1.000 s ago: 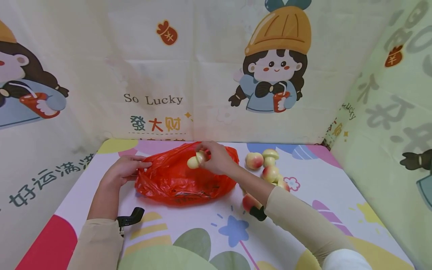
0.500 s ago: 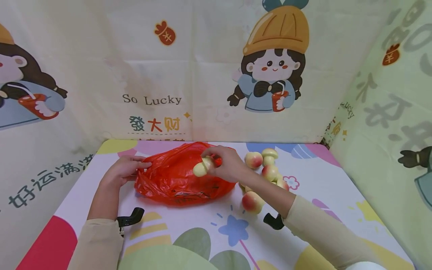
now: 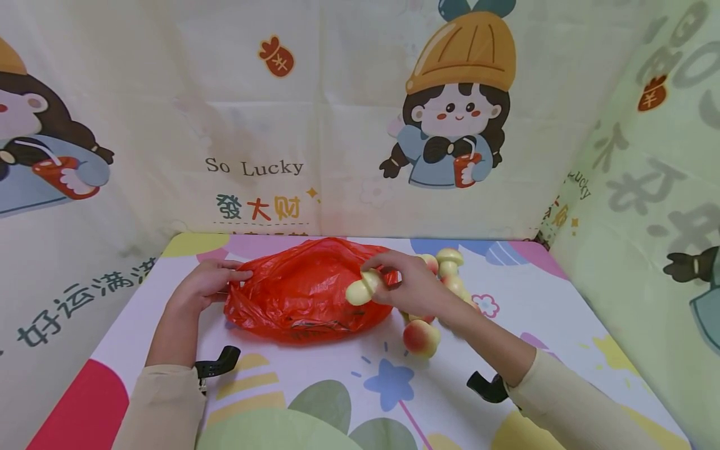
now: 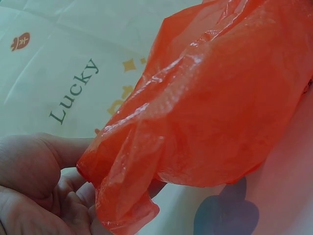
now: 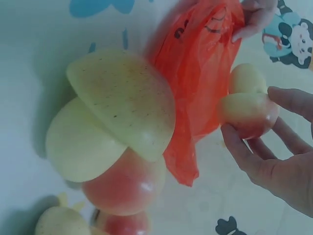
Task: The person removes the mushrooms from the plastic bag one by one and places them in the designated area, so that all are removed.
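My left hand [image 3: 209, 282] pinches the left edge of a red plastic bag [image 3: 304, 300], its thumb over the film. In the left wrist view the gathered film [image 4: 122, 181] of the bag comes out between thumb and fingers. The bag lies on its side with its mouth spread toward me. At the bag's right edge, my right hand [image 3: 415, 284] holds a cream toy mushroom [image 3: 360, 291], stem pointing left. The right wrist view shows fingertips around its red-blushed cap [image 5: 252, 115], with the stem [image 5: 246, 78] free.
Several more cream and red toy mushrooms lie right of the bag, including one with a blushed cap [image 3: 420, 337] nearest me and one standing upright [image 3: 449, 257] at the back. A patterned cloth [image 3: 315, 369] covers the table; a printed backdrop [image 3: 349, 137] rises behind.
My right hand has drawn back to the right and slightly toward me, carrying the mushroom from over the bag's mouth to its right edge. The left hand and bag have stayed in place.
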`<state>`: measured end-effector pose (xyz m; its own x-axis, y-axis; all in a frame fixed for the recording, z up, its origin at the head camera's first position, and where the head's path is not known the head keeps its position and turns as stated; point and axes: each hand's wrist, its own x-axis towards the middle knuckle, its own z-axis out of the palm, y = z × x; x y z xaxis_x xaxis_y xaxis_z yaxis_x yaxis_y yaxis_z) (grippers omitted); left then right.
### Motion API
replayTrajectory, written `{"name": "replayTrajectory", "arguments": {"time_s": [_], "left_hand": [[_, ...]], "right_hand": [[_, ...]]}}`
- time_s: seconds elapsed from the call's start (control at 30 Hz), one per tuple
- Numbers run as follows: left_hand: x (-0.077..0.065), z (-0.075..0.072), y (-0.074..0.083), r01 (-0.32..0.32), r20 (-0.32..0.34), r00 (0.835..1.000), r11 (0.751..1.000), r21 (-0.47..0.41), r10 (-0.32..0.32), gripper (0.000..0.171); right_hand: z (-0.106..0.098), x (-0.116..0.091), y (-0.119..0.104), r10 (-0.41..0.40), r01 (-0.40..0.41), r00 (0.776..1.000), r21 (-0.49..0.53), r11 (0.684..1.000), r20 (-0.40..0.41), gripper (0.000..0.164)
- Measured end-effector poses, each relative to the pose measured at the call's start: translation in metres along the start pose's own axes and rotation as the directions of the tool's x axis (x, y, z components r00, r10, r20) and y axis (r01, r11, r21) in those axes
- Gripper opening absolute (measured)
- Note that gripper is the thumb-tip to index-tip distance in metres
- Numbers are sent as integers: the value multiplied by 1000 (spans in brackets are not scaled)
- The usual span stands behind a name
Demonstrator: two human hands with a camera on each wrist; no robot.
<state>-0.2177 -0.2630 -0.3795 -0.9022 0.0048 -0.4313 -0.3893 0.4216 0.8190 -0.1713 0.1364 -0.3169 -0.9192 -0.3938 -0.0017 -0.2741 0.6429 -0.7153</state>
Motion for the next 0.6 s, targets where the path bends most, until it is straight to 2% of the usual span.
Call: {"name": "replayTrajectory", "arguments": {"time_s": [0.27, 0.47, 0.6], "left_hand": [[0, 0, 1, 5, -3, 1000, 1000, 1, -5, 62], [0, 0, -1, 10, -5, 1000, 1000, 2, -10, 64], [0, 0, -1, 10, -8, 1000, 1000, 6, -10, 63]], "right_hand": [[-7, -16, 11, 33, -34, 999, 55, 998, 26, 41], [-12, -26, 19, -61, 60, 998, 43, 997, 34, 41], [-15, -35, 26, -75, 74, 997, 39, 996, 31, 40]]}}
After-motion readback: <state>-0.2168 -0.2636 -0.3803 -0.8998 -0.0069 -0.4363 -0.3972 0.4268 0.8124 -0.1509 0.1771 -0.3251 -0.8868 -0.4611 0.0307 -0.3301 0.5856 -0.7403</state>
